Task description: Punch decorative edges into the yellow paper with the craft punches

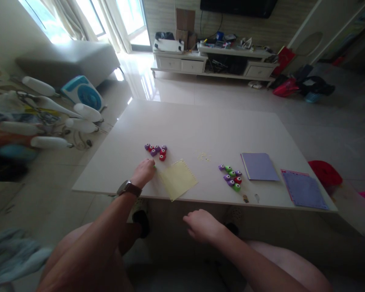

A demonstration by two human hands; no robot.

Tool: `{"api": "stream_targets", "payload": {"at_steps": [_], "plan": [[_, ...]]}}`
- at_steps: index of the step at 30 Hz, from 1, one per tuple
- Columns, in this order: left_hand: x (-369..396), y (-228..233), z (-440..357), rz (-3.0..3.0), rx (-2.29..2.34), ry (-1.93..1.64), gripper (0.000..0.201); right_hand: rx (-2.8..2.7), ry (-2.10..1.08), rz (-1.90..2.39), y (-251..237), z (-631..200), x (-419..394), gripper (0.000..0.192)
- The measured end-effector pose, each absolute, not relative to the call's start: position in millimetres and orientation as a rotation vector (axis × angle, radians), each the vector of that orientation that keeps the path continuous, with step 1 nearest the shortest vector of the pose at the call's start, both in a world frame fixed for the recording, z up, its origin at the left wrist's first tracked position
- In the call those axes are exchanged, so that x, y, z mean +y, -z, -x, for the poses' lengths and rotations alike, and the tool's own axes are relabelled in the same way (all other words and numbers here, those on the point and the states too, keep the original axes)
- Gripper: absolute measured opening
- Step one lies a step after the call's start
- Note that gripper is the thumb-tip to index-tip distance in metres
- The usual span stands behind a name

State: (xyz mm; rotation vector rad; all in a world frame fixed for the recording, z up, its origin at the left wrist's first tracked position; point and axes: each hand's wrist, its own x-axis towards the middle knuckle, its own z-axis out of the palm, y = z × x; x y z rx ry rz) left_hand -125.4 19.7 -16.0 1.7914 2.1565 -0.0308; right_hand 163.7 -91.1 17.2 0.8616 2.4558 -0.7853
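Observation:
My left hand point(144, 172), with a watch at the wrist, is closed in a pinch on the table. A bit of a small green thing point(155, 166) shows at its fingertips; its kind is mostly hidden. Just right of that hand lies a yellow sheet of paper point(179, 179) with small holes along its edges, one corner at the table's front edge. Beyond the hand sits a group of small purple and red eye-like pieces point(157, 150). My right hand point(202, 224) hangs in front of the table edge, fingers curled, with nothing seen in it.
Tiny yellow paper bits point(204, 156) lie on the white table point(182, 121). To the right are more eye-like pieces point(231, 177) in purple, green and red, a purple paper stack point(259, 166) and a purple sheet with punched edges point(304, 190). A TV cabinet point(194, 65) stands beyond.

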Motion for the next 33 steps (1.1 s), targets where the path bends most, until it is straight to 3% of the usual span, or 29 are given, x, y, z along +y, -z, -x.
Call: {"api": "stream_targets", "payload": {"at_steps": [4,8,14,20,28,33], "plan": [[22,5,116,-1.712,2.123,-0.145,0.022,2.58,0.878,-0.963,-19,-168,-79,0.017],[19,4,84,-1.507,1.785,-0.466,0.025,2.679,0.941,-1.34,-19,-172,-59,0.015],[4,11,21,-1.24,1.27,-0.643,0.036,2.821,1.129,-1.828,-18,-177,-27,0.028],[1,15,-5,-1.134,1.115,-0.695,0.041,2.887,1.099,-1.918,-18,-176,-19,0.009],[-17,8,4,-1.845,1.408,-0.491,0.059,2.791,0.769,-2.004,-10,-200,-2,0.015],[-44,8,-3,-2.114,1.549,-0.161,0.056,2.661,0.681,-1.997,-5,-205,2,0.014]]}}
